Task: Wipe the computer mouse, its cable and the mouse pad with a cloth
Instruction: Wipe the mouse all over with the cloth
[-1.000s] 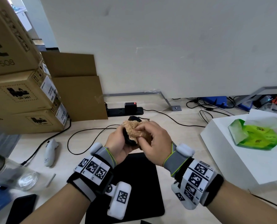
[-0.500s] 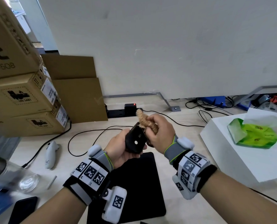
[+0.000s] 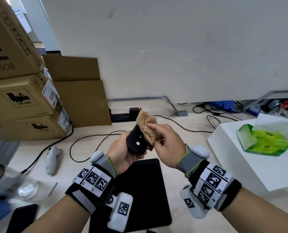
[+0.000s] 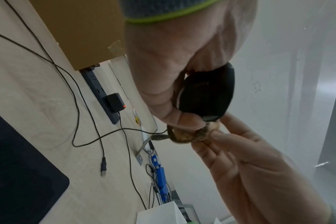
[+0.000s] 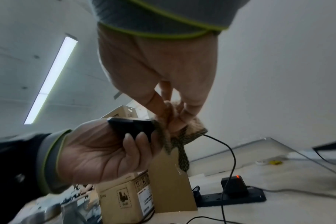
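Observation:
My left hand (image 3: pixel 123 152) grips the black mouse (image 3: pixel 136 142) above the desk, underside turned up toward me. My right hand (image 3: pixel 163 142) pinches a tan cloth (image 3: pixel 147 128) and presses it on the mouse's front end. In the left wrist view the mouse (image 4: pixel 205 94) sits in my curled fingers with the cloth (image 4: pixel 190 134) bunched below it. In the right wrist view the cloth (image 5: pixel 180 133) covers the mouse (image 5: pixel 132 125) tip, where its cable (image 5: pixel 228 163) leaves. The cable (image 3: pixel 82 143) loops on the desk. The black mouse pad (image 3: pixel 139 199) lies under my wrists.
Stacked cardboard boxes (image 3: pixel 22 101) stand at the left. A black power strip (image 3: pixel 123 115) with a plugged adapter runs along the back wall. A white controller (image 3: pixel 51 158), a glass jar (image 3: pixel 14 182) and a phone (image 3: pixel 22 217) lie at the left. A white box (image 3: pixel 250 167) with a green packet (image 3: pixel 264 140) is at the right.
My left hand has turned the mouse so its underside faces up. My right hand has slid the cloth from over the mouse body to its front end.

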Motion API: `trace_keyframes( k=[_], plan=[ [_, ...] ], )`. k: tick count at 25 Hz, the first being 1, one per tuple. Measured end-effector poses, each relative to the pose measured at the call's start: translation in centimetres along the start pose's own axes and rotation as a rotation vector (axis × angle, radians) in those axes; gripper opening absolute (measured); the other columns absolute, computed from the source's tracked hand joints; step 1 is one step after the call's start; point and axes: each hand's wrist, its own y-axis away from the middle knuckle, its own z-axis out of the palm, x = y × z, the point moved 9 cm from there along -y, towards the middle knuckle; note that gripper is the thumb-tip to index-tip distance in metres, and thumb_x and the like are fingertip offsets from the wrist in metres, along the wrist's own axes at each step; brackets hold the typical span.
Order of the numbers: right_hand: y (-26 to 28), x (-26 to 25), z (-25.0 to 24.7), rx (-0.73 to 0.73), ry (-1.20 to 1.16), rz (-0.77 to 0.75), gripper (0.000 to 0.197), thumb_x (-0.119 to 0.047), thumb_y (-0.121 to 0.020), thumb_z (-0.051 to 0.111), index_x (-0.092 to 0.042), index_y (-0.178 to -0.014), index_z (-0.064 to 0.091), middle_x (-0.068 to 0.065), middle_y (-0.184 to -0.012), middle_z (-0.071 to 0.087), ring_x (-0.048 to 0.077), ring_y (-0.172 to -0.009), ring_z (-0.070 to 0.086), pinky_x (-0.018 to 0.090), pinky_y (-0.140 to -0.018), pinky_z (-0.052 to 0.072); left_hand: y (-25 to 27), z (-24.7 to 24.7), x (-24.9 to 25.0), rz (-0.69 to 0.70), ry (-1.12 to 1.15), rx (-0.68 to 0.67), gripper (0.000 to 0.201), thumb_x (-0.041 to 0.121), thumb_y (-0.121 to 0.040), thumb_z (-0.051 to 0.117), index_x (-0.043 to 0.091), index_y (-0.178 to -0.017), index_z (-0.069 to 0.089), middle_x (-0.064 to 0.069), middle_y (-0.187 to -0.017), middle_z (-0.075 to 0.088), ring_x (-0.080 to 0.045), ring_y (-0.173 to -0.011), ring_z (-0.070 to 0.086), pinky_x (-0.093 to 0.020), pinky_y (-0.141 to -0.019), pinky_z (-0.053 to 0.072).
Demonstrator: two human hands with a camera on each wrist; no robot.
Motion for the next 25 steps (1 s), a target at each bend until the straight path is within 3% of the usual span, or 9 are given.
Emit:
trace_keyframes(
  k=[2,5,8,11,13,15,18,22,25],
  plan=[
    [0.6,-1.4,0.0,-0.022,0.020,-0.101,0.049,-0.010,-0.070,0.058,-0.020,-0.118,0.064,-0.009,-0.097,0.055,-0.005,-0.086,0.052,0.011,-0.085,0.040,-0.2,-0.3,0.2,0.023,0.012,0.042,0.040,0.034,-0.098,0.034,0.004,-0.099,0.061,-0.017,-0.077,0.064,-0.024,-0.056,0.059,-0.028,-0.049,0.049],
    [0.0,-0.8,-1.1,0.080,0.042,-0.084,0.027,-0.022,-0.067,0.062,-0.021,-0.094,0.068,-0.008,-0.084,0.062,0.002,-0.074,0.054,0.017,-0.074,0.045,-0.1,0.3,-0.1,0.018,-0.031,0.029,0.036,0.031,-0.096,0.035,0.006,-0.094,0.061,-0.016,-0.073,0.061,-0.023,-0.054,0.057,-0.027,-0.046,0.047],
    [-1.2,2.6,-2.7,0.208,0.092,0.125,0.011,-0.027,-0.065,0.061,-0.026,-0.075,0.058,-0.008,-0.075,0.059,0.007,-0.063,0.047,0.024,-0.066,0.045,0.4,1.2,-0.6,0.005,-0.090,-0.012,0.041,0.030,-0.098,0.029,0.002,-0.097,0.059,-0.022,-0.070,0.065,-0.026,-0.051,0.056,-0.025,-0.045,0.045],
    [-0.2,1.3,-1.6,0.157,-0.004,0.111,0.021,-0.014,-0.068,0.067,-0.027,-0.081,0.058,-0.014,-0.069,0.059,0.000,-0.060,0.053,0.018,-0.063,0.043,0.4,1.1,-0.3,0.034,-0.059,0.014,0.039,0.028,-0.098,0.032,0.003,-0.091,0.060,-0.020,-0.067,0.063,-0.025,-0.051,0.056,-0.026,-0.043,0.045],
    [0.5,-0.8,-0.6,0.102,-0.073,-0.006,0.032,-0.011,-0.069,0.067,-0.025,-0.098,0.063,-0.014,-0.083,0.065,-0.001,-0.070,0.059,0.015,-0.070,0.047,0.3,0.8,0.0,0.046,-0.034,0.040,0.036,0.028,-0.098,0.035,0.006,-0.086,0.061,-0.015,-0.065,0.061,-0.024,-0.052,0.055,-0.027,-0.043,0.046],
    [-0.6,0.9,-1.5,0.166,-0.043,0.017,0.034,-0.013,-0.073,0.066,-0.026,-0.104,0.065,-0.012,-0.093,0.066,0.002,-0.076,0.058,0.017,-0.075,0.048,0.3,1.1,-0.3,0.018,-0.057,0.000,0.039,0.030,-0.098,0.033,0.003,-0.089,0.060,-0.017,-0.068,0.062,-0.026,-0.053,0.055,-0.027,-0.044,0.046],
    [-1.4,3.2,-2.4,0.245,-0.043,0.170,0.020,-0.015,-0.078,0.067,-0.025,-0.096,0.069,-0.006,-0.095,0.068,0.009,-0.083,0.063,0.022,-0.078,0.048,0.3,1.0,-0.7,-0.010,-0.065,0.006,0.042,0.031,-0.098,0.031,-0.001,-0.092,0.058,-0.022,-0.069,0.062,-0.027,-0.050,0.057,-0.026,-0.041,0.047],
    [1.2,-1.6,0.5,0.149,-0.048,-0.071,0.016,-0.013,-0.072,0.068,-0.019,-0.086,0.069,-0.004,-0.092,0.069,0.008,-0.086,0.062,0.016,-0.079,0.046,-0.3,-0.1,-0.3,0.049,0.001,0.084,0.036,0.028,-0.097,0.037,0.004,-0.092,0.063,-0.020,-0.079,0.065,-0.028,-0.065,0.063,-0.034,-0.054,0.054],
    [-0.7,2.4,-1.6,0.235,-0.048,0.105,0.007,-0.014,-0.076,0.068,-0.019,-0.082,0.066,-0.007,-0.087,0.067,0.005,-0.077,0.058,0.020,-0.075,0.044,0.0,0.4,-0.9,-0.009,-0.052,0.045,0.038,0.030,-0.098,0.035,0.001,-0.087,0.058,-0.018,-0.064,0.062,-0.028,-0.051,0.057,-0.028,-0.043,0.048]
  ],
)
